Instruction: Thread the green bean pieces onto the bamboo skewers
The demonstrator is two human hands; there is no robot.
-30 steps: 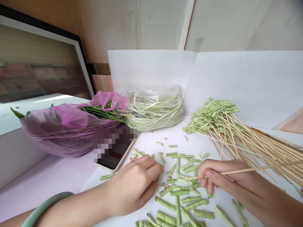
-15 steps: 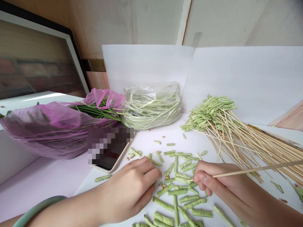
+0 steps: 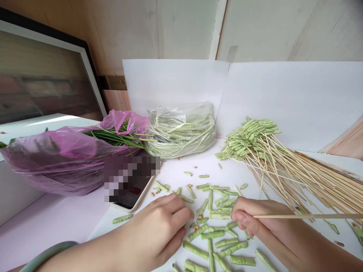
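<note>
Skewering stage, I judge: my right hand [image 3: 249,219] pinches a bamboo skewer [image 3: 306,216] firmly, my left hand [image 3: 161,226] curls closed, its hold unclear, beside cut long-bean pieces [image 3: 212,235] mid-bench [image 3: 172,177]; next wants one piece steadied onto the tip.

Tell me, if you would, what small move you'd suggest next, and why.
Probably the left hand should pick up a green bean piece and thread it onto the bamboo skewer in the right hand: that skewer is bare, loose pieces lie right beside it, and threaded skewers lie nearby.

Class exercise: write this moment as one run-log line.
left hand: over cut green bean pieces | right hand: pinching bamboo skewer
</note>
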